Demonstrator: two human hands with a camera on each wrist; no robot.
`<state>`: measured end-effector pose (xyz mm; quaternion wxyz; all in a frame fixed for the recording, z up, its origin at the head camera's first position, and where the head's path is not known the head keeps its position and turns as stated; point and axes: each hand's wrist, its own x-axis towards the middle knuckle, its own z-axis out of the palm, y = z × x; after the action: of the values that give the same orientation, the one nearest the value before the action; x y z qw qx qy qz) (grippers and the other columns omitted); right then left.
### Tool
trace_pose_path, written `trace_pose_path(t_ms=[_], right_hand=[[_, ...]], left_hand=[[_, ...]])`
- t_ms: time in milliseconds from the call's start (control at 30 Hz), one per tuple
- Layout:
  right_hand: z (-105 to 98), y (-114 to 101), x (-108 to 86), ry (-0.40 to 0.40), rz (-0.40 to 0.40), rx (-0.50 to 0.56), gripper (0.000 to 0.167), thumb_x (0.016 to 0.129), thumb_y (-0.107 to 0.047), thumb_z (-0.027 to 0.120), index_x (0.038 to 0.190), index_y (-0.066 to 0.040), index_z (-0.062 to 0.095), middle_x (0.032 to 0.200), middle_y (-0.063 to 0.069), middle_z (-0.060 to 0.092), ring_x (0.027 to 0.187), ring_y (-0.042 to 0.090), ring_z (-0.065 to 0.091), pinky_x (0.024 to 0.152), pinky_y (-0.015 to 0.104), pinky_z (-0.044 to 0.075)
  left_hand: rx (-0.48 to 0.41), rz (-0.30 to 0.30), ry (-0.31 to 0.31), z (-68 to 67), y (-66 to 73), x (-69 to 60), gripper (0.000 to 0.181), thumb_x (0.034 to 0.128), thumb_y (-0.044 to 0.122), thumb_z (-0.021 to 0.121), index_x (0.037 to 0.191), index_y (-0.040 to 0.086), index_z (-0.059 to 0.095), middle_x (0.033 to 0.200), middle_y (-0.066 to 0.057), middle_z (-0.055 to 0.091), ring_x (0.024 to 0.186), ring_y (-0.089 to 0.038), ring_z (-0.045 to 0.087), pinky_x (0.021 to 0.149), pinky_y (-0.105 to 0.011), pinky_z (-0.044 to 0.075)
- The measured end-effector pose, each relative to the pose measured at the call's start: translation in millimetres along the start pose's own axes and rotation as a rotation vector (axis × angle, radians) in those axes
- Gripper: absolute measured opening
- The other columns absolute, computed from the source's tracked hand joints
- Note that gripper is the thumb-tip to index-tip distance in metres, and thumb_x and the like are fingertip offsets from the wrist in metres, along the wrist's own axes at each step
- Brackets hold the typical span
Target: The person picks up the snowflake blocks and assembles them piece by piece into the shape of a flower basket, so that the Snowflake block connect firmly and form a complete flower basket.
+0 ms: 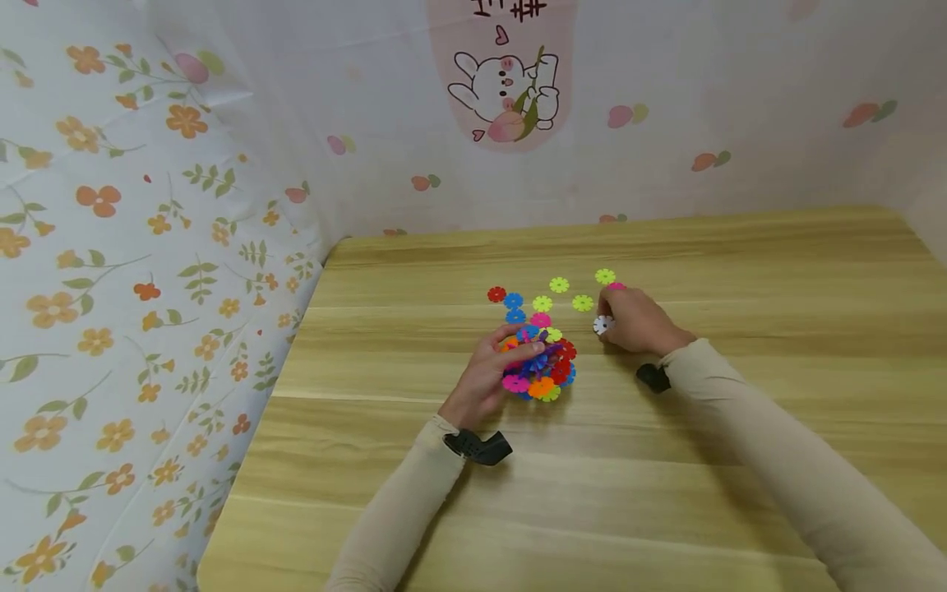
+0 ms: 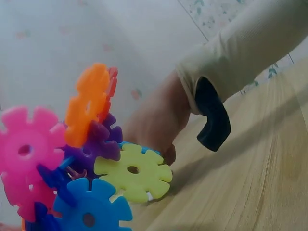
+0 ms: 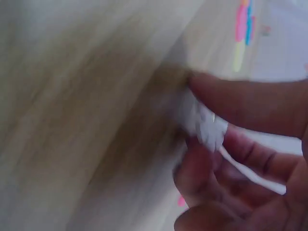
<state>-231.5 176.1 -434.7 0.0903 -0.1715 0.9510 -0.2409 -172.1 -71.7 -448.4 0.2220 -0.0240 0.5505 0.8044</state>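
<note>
My left hand (image 1: 486, 374) holds a ball-like cluster of interlocked plastic snowflake discs (image 1: 561, 370), in pink, orange, red, blue, purple and yellow. In the left wrist view the cluster's yellow disc (image 2: 132, 173) and pink disc (image 2: 31, 139) show their notched rims and centre holes. To the right of it, my right hand (image 1: 638, 319) pinches a white snowflake disc (image 1: 602, 325) between thumb and fingers, just over the table. Blurred in the right wrist view, the white disc (image 3: 211, 132) shows between the thumb and the bent fingers.
Loose discs lie on the wooden table (image 1: 777, 329) beyond the hands: a red disc (image 1: 496, 293), two blue discs (image 1: 514, 301), several yellow ones (image 1: 559, 284) and a pink disc (image 1: 542, 320). Another pink disc (image 1: 617, 286) is partly behind the right hand. Printed cloth (image 1: 355, 99) hangs behind.
</note>
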Motion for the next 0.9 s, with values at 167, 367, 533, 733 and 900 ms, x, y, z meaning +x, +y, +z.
trace_pose_path(t_ms=[167,367,533,733,900], right_hand=[[0,-2,-15.6,0.017,-0.036,0.326,0.016,0.087,0.001,0.072,0.102,-0.001,0.066,0.077,0.011,0.065,0.064,0.026,0.063,0.059,0.030,0.052],[-13,-32,-39.9,0.106,-0.087,0.665,0.018,0.093,-0.001,0.067,0.110,0.003,0.066,0.081,0.019,0.063,0.059,0.027,0.067,0.057,0.036,0.059],[-16,-55,-50.6,0.153,-0.158,0.613,0.015,0.091,-0.005,0.070,0.106,-0.001,0.070,0.073,0.016,0.065,0.050,0.019,0.063,0.047,0.034,0.054],[-6,-63,-55.2,0.258,-0.195,0.505,0.010,0.088,0.000,0.072,0.099,-0.001,0.072,0.067,0.008,0.065,0.046,0.014,0.061,0.044,0.027,0.049],[7,-67,-55.9,0.396,-0.241,0.500,0.009,0.086,0.004,0.072,0.095,0.002,0.070,0.067,0.011,0.068,0.045,0.014,0.061,0.045,0.026,0.051]], left_hand=[[-0.022,-0.022,-0.012,3.3,-1.4,1.3,0.055,0.0921,0.006,0.067,0.142,0.001,0.044,0.106,-0.005,0.066,0.091,-0.012,0.067,0.081,-0.023,0.057],[-0.003,-0.023,-0.026,5.4,0.1,4.8,0.059,0.0926,0.005,0.066,0.145,0.003,0.040,0.109,-0.006,0.066,0.094,-0.013,0.067,0.085,-0.024,0.056],[0.000,-0.029,-0.034,5.7,-0.7,5.3,0.066,0.0925,0.005,0.066,0.150,0.002,0.034,0.110,-0.008,0.065,0.096,-0.014,0.067,0.085,-0.025,0.056],[-0.014,-0.007,-0.034,6.5,-3.8,4.3,0.066,0.0920,0.003,0.066,0.149,-0.001,0.034,0.106,-0.007,0.064,0.092,-0.013,0.067,0.081,-0.023,0.057],[-0.040,0.020,-0.020,8.2,-6.3,3.0,0.061,0.0913,0.004,0.067,0.145,0.000,0.038,0.108,-0.007,0.064,0.093,-0.014,0.068,0.081,-0.024,0.058]])
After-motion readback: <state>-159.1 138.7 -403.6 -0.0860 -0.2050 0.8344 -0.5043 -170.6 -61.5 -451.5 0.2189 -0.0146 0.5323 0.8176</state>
